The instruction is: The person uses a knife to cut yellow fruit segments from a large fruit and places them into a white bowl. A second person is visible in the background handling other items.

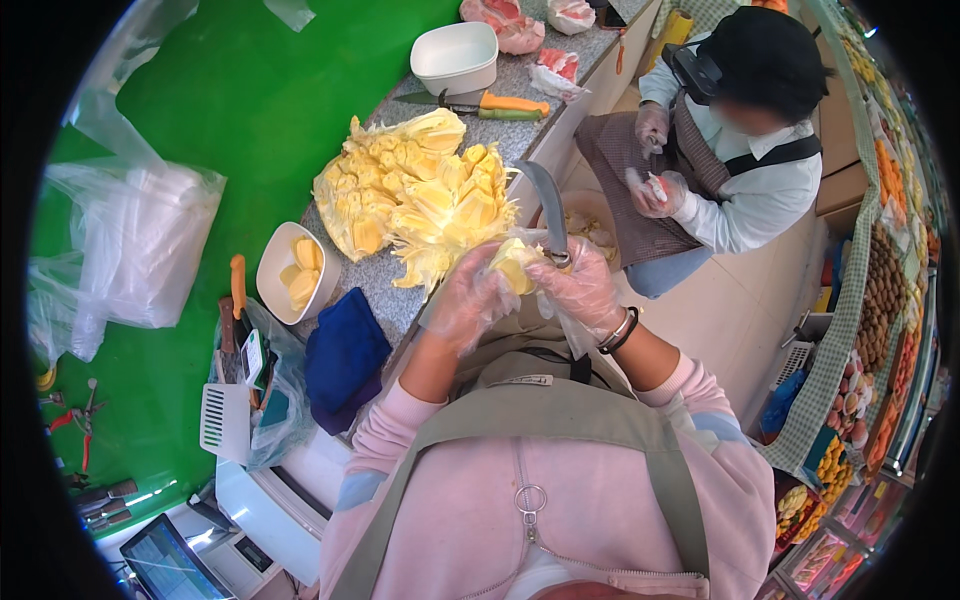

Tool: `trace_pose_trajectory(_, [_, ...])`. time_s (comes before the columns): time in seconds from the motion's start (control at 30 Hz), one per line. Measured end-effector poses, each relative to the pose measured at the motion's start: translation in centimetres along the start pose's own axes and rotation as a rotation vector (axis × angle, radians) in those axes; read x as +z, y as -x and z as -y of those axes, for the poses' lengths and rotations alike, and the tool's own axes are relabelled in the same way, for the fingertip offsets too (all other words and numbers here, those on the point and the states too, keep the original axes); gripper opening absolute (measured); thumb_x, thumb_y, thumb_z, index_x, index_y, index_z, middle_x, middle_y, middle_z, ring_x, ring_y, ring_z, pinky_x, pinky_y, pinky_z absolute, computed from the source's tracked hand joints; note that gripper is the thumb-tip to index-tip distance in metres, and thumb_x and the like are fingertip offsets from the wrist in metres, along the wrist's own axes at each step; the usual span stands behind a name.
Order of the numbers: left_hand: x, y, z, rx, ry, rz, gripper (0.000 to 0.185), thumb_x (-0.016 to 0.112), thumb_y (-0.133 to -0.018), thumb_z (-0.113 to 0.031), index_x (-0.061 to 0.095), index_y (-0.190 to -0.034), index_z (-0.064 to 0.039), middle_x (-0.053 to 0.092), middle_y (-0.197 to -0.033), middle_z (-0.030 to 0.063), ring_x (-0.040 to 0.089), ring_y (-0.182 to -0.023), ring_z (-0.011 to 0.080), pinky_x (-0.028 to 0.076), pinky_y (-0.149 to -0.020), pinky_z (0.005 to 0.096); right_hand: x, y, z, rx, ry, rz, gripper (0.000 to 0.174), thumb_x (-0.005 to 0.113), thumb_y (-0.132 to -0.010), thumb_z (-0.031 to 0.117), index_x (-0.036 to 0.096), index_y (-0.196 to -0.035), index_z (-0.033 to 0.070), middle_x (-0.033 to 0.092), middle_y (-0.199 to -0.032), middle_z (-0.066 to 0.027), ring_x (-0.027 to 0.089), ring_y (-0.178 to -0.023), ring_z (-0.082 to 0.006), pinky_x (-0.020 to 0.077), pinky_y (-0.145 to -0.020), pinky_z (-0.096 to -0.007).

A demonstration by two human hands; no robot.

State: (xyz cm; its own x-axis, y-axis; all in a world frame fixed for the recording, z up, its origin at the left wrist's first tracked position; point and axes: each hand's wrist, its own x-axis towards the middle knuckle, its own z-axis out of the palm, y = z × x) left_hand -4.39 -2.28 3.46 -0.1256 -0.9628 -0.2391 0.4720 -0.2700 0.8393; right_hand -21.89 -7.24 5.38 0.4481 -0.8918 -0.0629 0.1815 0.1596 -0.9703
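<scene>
A pale yellow jackfruit pod [513, 268] is gripped by my left hand [472, 296], which wears a clear plastic glove. My right hand [583, 291], gloved the same way, holds a curved knife [551, 206] with its blade pointing up and away from me. The fingers of that hand also touch the pod. Just beyond my hands, opened jackfruit chunks [420, 191] with yellow pods and stringy fibre lie on the grey speckled counter [390, 281]. Left of them, a white plastic bowl [274, 277] contains several loose pods.
Two knives [514, 106] and white containers [454, 56] lie farther along the counter, near peeled pomelo pieces [559, 71]. A folded blue cloth [346, 349] is near my left forearm. To the right, a co-worker [750, 142] with gloved hands holds a small piece above a tub [589, 214].
</scene>
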Motion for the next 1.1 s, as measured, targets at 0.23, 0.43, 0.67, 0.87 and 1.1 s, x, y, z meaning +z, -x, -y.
trace_pose_trajectory(0.23, [-1.3, -0.2, 2.2, -0.015, 0.722, 0.15, 0.05, 0.054, -0.088, -0.034, 0.038, -0.134, -0.022, 0.053, -0.118, 0.0049, 0.053, -0.099, 0.0186, 0.046, -0.071, 0.0343, 0.4, -0.3, -1.4, 0.022, -0.035, -0.255, 0.018, 0.062, -0.085, 0.011, 0.059, -0.099, 0.0, 0.06, -0.082, 0.0007, 0.053, -0.07, -0.0036, 0.0456, -0.059, -0.0216])
trace_pose_trajectory(0.43, [0.1, 0.5, 2.0, -0.093, 1.179, 0.409, 0.046, 0.046, -0.089, -0.038, 0.038, -0.134, -0.031, 0.06, -0.111, 0.0106, 0.054, -0.074, 0.02, 0.043, -0.056, 0.0306, 1.1, -0.1, -1.6, -0.031, -0.13, -0.412, 0.014, 0.063, -0.083, 0.01, 0.057, -0.093, 0.002, 0.057, -0.073, 0.0014, 0.05, -0.057, -0.0039, 0.0428, -0.049, -0.0207])
trace_pose_trajectory(0.67, [-1.2, 1.4, 3.0, 0.058, 0.661, 0.224, 0.048, 0.056, -0.083, -0.034, 0.046, -0.126, -0.014, 0.058, -0.109, 0.0151, 0.05, -0.069, 0.0195, 0.042, -0.059, 0.0299, -1.8, -1.8, -1.6, -0.215, -0.085, -0.593, 0.015, 0.063, -0.085, 0.009, 0.054, -0.095, 0.002, 0.057, -0.074, 0.0014, 0.051, -0.059, -0.0033, 0.042, -0.049, -0.0182])
trace_pose_trajectory(0.87, [-1.3, -0.4, 0.7, 0.047, 0.314, 0.132, 0.047, 0.069, -0.076, -0.024, 0.05, -0.114, -0.004, 0.057, -0.099, 0.0109, 0.058, -0.085, 0.018, 0.049, -0.071, 0.0322, -3.4, -2.1, 0.3, -0.266, 0.178, -0.365, 0.012, 0.059, -0.086, 0.01, 0.055, -0.095, 0.003, 0.06, -0.082, -0.001, 0.056, -0.067, -0.0056, 0.0464, -0.06, -0.0219])
trace_pose_trajectory(1.1, [-0.4, -1.2, 0.9, 0.015, 0.232, 0.111, 0.055, 0.069, -0.077, -0.03, 0.048, -0.117, 0.001, 0.058, -0.105, 0.0108, 0.059, -0.094, 0.0173, 0.049, -0.079, 0.0281, -1.0, -0.9, 0.4, 0.084, -0.029, 0.276, 0.029, 0.06, -0.086, 0.013, 0.057, -0.112, 0.001, 0.061, -0.092, 0.0002, 0.053, -0.084, -0.0057, 0.0456, -0.075, -0.0235])
